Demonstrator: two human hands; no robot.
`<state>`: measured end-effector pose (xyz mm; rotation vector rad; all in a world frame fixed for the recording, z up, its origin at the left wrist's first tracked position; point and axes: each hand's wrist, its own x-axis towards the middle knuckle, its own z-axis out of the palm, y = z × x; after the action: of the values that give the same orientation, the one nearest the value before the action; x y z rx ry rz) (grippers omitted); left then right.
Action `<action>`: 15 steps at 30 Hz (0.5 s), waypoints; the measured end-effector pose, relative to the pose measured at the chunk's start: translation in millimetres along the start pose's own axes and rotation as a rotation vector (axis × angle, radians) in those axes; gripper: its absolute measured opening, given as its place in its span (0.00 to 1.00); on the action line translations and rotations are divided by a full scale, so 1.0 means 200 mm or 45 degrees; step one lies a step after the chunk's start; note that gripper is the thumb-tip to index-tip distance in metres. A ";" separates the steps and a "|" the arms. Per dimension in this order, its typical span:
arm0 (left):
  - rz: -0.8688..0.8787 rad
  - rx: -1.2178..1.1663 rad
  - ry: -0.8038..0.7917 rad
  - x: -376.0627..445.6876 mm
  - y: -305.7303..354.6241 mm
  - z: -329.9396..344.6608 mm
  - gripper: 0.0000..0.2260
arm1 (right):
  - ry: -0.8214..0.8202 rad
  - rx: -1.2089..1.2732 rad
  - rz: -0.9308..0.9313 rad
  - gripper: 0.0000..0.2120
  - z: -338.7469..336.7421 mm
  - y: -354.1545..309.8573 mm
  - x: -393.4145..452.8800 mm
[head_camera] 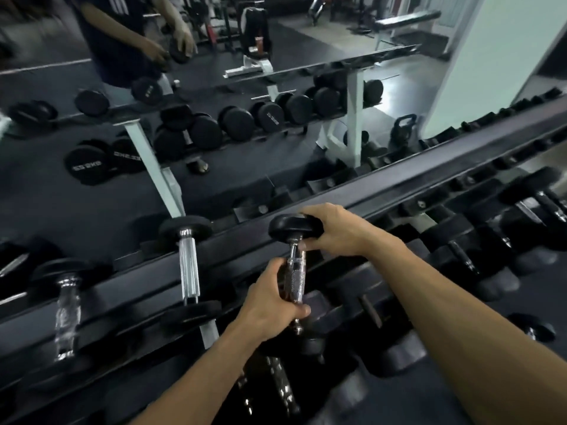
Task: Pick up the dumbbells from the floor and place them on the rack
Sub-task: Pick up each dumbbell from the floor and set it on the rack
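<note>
Your left hand (273,299) curls its fingers around the chrome handle of the dumbbell (294,271), which sits over the top tier of the rack (383,191). Beyond it, your right hand (334,230) grips the dumbbell's far head, beside another racked dumbbell (188,265).

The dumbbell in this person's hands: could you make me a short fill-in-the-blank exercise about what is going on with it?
1. The left hand grips the dumbbell by its metal ____.
2. The right hand holds the dumbbell's far black ____.
3. The dumbbell is being held over the top rail of the ____.
4. Behind the rack, a large ____ reflects the person and the gym.

Missing words: handle; head; rack; mirror
</note>
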<state>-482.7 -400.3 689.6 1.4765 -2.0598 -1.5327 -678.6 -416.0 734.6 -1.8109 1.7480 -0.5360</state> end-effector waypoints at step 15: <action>-0.247 -0.307 0.368 0.67 0.04 -0.04 0.35 | -0.378 -0.070 -0.226 0.15 -0.07 0.21 0.92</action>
<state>-548.7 -509.7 647.2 1.7224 -1.5536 -1.4673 -706.5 -600.4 701.6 -1.9819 1.4245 -0.2713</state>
